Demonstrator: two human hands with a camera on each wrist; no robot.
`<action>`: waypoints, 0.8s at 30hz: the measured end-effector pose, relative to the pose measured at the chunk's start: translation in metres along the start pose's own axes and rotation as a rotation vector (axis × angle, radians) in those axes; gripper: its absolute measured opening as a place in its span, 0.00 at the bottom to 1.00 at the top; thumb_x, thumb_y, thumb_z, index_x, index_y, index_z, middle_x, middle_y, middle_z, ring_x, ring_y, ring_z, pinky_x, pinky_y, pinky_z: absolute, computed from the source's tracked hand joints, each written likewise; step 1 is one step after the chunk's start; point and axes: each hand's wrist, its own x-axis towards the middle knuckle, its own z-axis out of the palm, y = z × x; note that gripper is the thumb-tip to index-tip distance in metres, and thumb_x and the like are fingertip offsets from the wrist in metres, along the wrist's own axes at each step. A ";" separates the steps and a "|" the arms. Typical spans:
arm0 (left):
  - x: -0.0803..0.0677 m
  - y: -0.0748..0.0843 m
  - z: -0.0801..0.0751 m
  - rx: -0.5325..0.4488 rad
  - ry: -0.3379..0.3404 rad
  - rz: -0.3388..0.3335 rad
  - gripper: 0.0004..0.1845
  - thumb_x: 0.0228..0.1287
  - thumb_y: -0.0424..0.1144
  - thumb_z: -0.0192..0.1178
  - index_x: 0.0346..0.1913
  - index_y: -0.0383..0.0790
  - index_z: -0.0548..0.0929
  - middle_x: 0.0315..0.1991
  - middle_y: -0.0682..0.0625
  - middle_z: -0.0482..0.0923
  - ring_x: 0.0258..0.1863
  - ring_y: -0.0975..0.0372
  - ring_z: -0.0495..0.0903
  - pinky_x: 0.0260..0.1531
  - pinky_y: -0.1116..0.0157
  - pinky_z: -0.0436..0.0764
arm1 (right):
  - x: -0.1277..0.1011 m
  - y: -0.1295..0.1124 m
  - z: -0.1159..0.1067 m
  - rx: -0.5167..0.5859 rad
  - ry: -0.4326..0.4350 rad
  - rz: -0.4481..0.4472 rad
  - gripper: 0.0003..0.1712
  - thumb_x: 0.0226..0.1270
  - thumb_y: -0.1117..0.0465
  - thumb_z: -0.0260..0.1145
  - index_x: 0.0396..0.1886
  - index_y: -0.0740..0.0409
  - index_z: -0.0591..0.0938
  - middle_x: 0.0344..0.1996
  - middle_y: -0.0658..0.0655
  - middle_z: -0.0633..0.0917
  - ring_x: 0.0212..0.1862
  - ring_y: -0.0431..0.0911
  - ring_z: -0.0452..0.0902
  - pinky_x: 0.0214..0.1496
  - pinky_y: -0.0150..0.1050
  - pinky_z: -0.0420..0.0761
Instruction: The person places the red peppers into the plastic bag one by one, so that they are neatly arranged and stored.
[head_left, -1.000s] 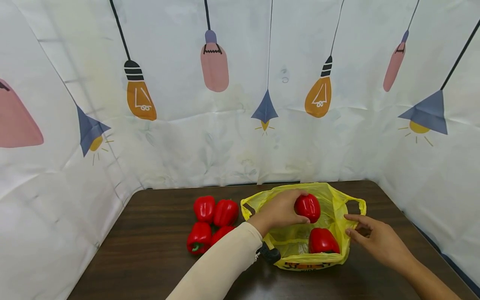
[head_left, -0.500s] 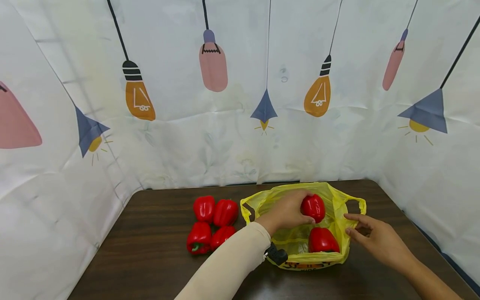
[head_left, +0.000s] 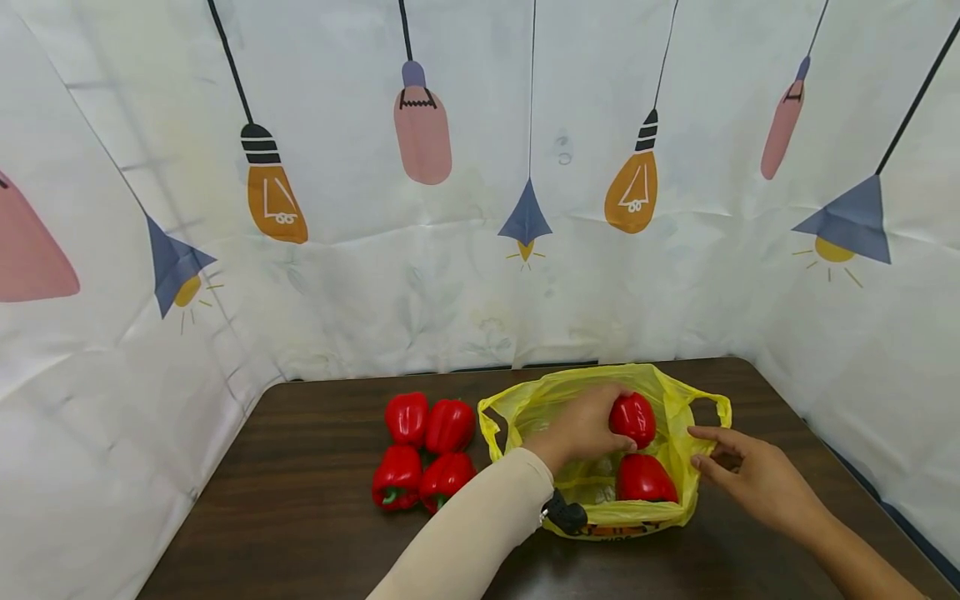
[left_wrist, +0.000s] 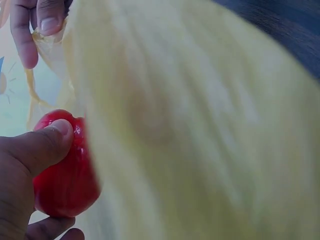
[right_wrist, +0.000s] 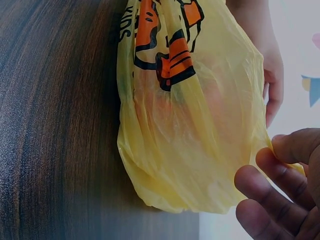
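Lying open on the dark wood-grain table (head_left: 300,517), a yellow plastic bag (head_left: 678,417) is seen to contain one red pepper (head_left: 645,479) resting on its bottom, while a second pepper (head_left: 632,418) is held just above it, inside the bag's mouth. The second pepper is gripped by the left hand (head_left: 581,429), whose fingers and thumb are curled round its glossy, rounded body; in the left wrist view the thumb is pressed against the fruit's upper side, with thin translucent film blurred close beside it. The bag is of crinkled, shiny plastic, printed with an orange and black design near its base, and its looped handles are spread to either side. The right rim of the bag is pinched between the thumb and fingers of the right hand (head_left: 753,479), the film being drawn out towards that hand in the right wrist view. Four more red peppers (head_left: 423,454), smooth and blocky, are clustered on the table just left of the bag, one showing a green stem. A white curtain (head_left: 480,167) printed with lamps is hung behind the table.
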 end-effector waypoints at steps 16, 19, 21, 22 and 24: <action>0.001 0.004 0.011 -0.076 0.011 -0.044 0.38 0.57 0.42 0.78 0.70 0.49 0.72 0.62 0.57 0.76 0.59 0.64 0.76 0.54 0.67 0.79 | 0.000 0.002 0.001 0.029 0.011 -0.015 0.28 0.69 0.54 0.73 0.65 0.60 0.80 0.33 0.46 0.87 0.35 0.44 0.86 0.28 0.35 0.81; 0.001 0.004 0.012 -0.074 0.008 -0.050 0.38 0.58 0.43 0.77 0.70 0.49 0.72 0.62 0.57 0.76 0.60 0.64 0.76 0.56 0.66 0.79 | 0.000 0.003 0.002 0.026 0.013 -0.019 0.29 0.69 0.53 0.73 0.65 0.60 0.80 0.34 0.46 0.87 0.36 0.44 0.87 0.29 0.35 0.81; 0.002 0.004 0.013 -0.085 0.003 -0.058 0.38 0.59 0.43 0.77 0.71 0.49 0.72 0.63 0.57 0.76 0.61 0.64 0.75 0.56 0.66 0.79 | 0.000 0.003 0.002 0.022 0.017 -0.025 0.28 0.69 0.52 0.73 0.65 0.60 0.80 0.34 0.46 0.87 0.36 0.44 0.86 0.29 0.35 0.81; 0.002 0.003 0.014 -0.093 0.001 -0.063 0.38 0.59 0.43 0.77 0.71 0.49 0.72 0.63 0.57 0.75 0.61 0.64 0.75 0.56 0.65 0.79 | 0.000 0.003 0.002 0.020 0.019 -0.029 0.28 0.69 0.52 0.73 0.65 0.60 0.80 0.34 0.45 0.87 0.36 0.44 0.86 0.29 0.35 0.81; 0.002 0.003 0.015 -0.116 -0.005 -0.073 0.38 0.60 0.43 0.76 0.71 0.49 0.72 0.63 0.57 0.75 0.60 0.63 0.76 0.56 0.65 0.79 | 0.000 0.003 0.002 0.023 0.023 -0.039 0.28 0.69 0.53 0.72 0.64 0.60 0.81 0.33 0.45 0.87 0.35 0.43 0.86 0.29 0.35 0.81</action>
